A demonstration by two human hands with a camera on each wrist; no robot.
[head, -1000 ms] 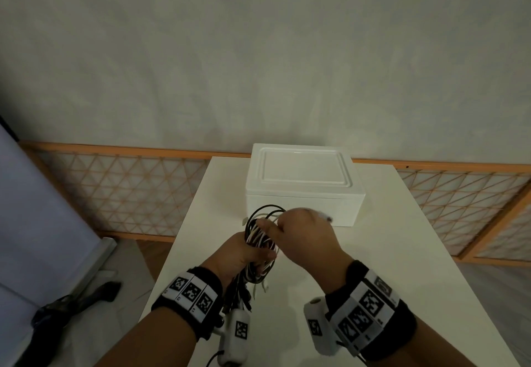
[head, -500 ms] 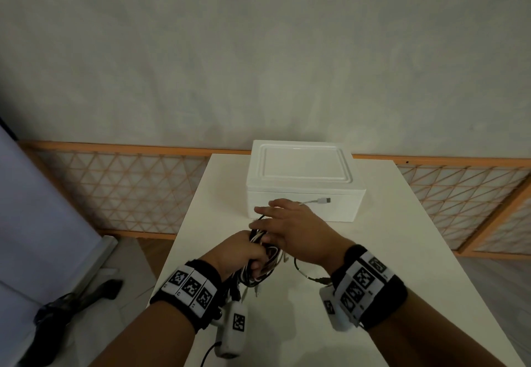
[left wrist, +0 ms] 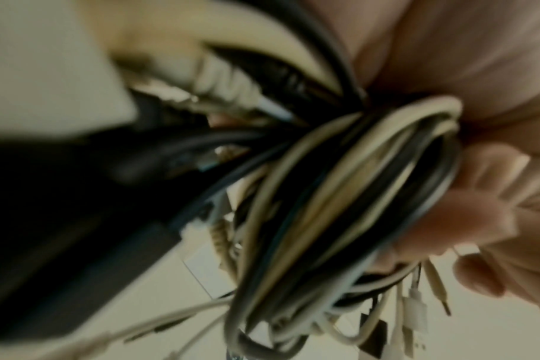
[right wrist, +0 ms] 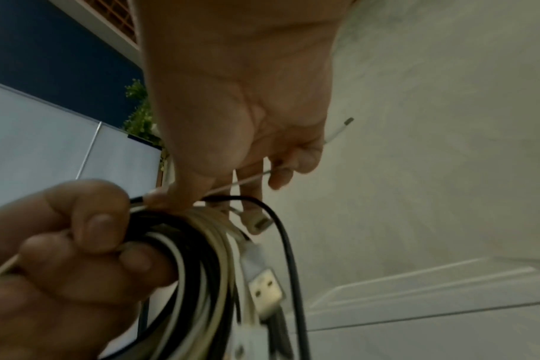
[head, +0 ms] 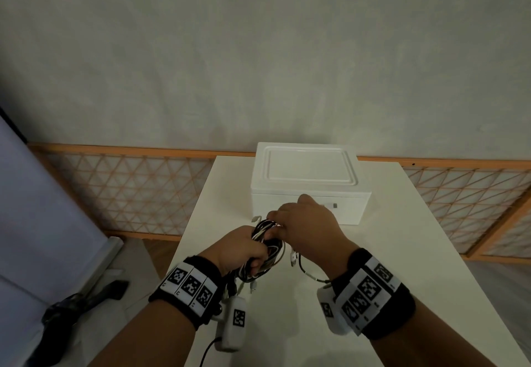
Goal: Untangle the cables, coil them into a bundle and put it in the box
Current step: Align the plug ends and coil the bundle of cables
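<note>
A coil of black and white cables (head: 265, 241) hangs above the white table, just in front of the closed white box (head: 309, 181). My left hand (head: 244, 249) grips the coil (left wrist: 339, 194) in its fist, and several plug ends dangle below it. My right hand (head: 307, 223) lies over the top of the coil (right wrist: 201, 268) and pinches a thin white cable end (right wrist: 250, 179). That cable's plug (head: 330, 205) sticks out past the fingers in front of the box. A USB plug (right wrist: 265, 287) hangs beside the coil.
The white table (head: 402, 251) has bare surface right of my hands. A wooden lattice panel (head: 138, 194) runs along the wall behind it. Dark objects (head: 86, 303) lie on the floor to the left, beside a pale panel.
My right hand has swung from the coil's front over its top, carrying the white cable end round the coil. The coil has sunk a little in my left fist.
</note>
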